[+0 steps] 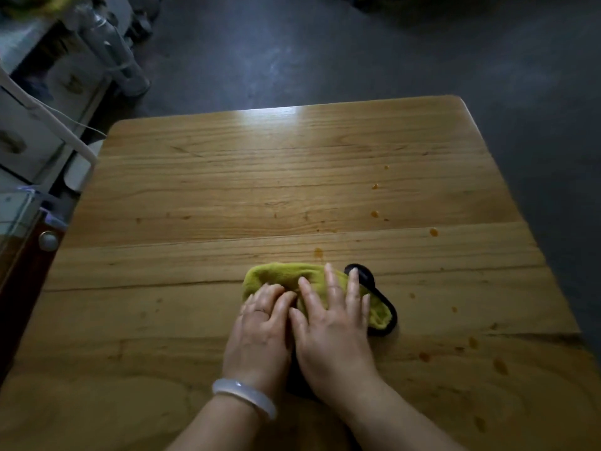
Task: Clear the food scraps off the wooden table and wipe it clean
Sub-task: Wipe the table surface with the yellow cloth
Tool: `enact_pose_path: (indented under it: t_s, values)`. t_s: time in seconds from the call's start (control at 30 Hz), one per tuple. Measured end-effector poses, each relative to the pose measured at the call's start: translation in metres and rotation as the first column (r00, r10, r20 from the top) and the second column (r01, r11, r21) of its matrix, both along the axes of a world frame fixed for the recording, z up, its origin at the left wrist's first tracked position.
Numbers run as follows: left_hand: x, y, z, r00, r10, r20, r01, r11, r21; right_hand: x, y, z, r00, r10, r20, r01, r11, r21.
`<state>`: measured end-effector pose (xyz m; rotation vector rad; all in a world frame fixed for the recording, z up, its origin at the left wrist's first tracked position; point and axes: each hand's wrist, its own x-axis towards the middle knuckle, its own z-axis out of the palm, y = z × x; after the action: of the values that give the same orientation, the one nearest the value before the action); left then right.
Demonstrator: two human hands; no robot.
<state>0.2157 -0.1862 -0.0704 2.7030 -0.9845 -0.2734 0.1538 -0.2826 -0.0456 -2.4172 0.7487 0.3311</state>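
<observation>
Two bare hands press a green cloth onto a wooden table.

The left hand (260, 333), a pale bangle (244, 397) at its wrist, lies with fingers bent on the cloth (286, 276); the right hand (331, 327) lies flat beside it, fingers straight and spread, gripping nothing. The black-edged cloth sits near the table's (195, 177) front middle. Orange drips (375, 213) dot the wood to the right.

Both forearms are bare, with no sleeves in view. The left hand (260, 333) wears a thin ring (262, 311) on one finger, and a pale, translucent bangle (244, 397) circles the wrist below it.
</observation>
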Motion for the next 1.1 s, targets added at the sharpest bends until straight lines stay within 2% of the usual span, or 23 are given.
enact_pose_path:
  t_s: [0.07, 0.13, 0.2, 0.33, 0.43, 0.53, 0.63, 0.73, 0.8, 0.87, 0.93, 1.03, 1.1]
  values:
    - [0.009, -0.009, -0.001, 0.999, 0.018, -0.033, -0.017, 0.999, 0.032, 0.010, -0.005, -0.017, 0.998, 0.031, 0.055, -0.027, 0.997, -0.072]
    - [0.022, -0.020, 0.003, 0.987, 0.085, -0.133, -0.073, 0.993, 0.094, 0.023, -0.016, -0.031, 0.988, 0.103, 0.112, -0.089, 0.988, -0.127]
    - [0.037, -0.033, 0.004, 0.988, 0.117, -0.102, -0.099, 0.981, 0.168, 0.043, -0.036, -0.041, 0.973, 0.175, 0.150, -0.144, 0.970, -0.195]
    - [0.069, -0.064, 0.003, 0.993, 0.104, -0.052, -0.090, 0.971, 0.221, 0.089, -0.086, -0.046, 0.966, 0.254, 0.051, -0.221, 0.911, -0.349]
    - [0.079, -0.092, 0.008, 0.984, 0.094, -0.154, -0.082, 0.993, 0.086, 0.103, -0.103, -0.040, 0.992, 0.118, -0.032, -0.122, 0.928, -0.352]
    - [0.073, -0.093, 0.020, 0.958, 0.010, -0.288, -0.019, 0.999, -0.029, 0.084, -0.090, -0.029, 1.000, -0.009, -0.006, 0.008, 0.979, -0.205]
    - [0.060, -0.063, 0.035, 0.912, -0.018, -0.410, -0.035, 0.992, -0.123, 0.045, -0.058, -0.021, 0.999, -0.009, 0.034, 0.013, 0.992, -0.127]
    - [0.056, -0.043, 0.037, 0.873, -0.025, -0.486, -0.035, 0.993, -0.115, 0.012, -0.029, -0.032, 0.994, 0.086, 0.073, -0.066, 0.967, -0.248]
    - [0.062, -0.045, 0.035, 0.899, 0.060, -0.434, -0.127, 0.984, -0.127, 0.012, -0.033, -0.041, 0.981, 0.169, 0.097, -0.129, 0.937, -0.324]
    - [0.072, -0.053, 0.034, 0.942, 0.154, -0.298, -0.205, 0.967, -0.149, 0.032, -0.052, -0.047, 0.964, 0.238, 0.119, -0.184, 0.920, -0.347]
    - [0.083, -0.063, 0.032, 0.964, 0.191, -0.183, -0.217, 0.967, -0.133, 0.059, -0.077, -0.049, 0.951, 0.282, 0.130, -0.222, 0.909, -0.353]
    - [0.091, -0.076, 0.027, 0.977, 0.161, -0.143, -0.159, 0.987, 0.024, 0.099, -0.111, -0.043, 0.946, 0.323, 0.029, -0.278, 0.854, -0.440]
    - [0.087, -0.084, 0.025, 0.978, 0.128, -0.167, -0.097, 0.979, 0.179, 0.117, -0.140, -0.042, 0.964, 0.262, -0.039, -0.247, 0.834, -0.493]
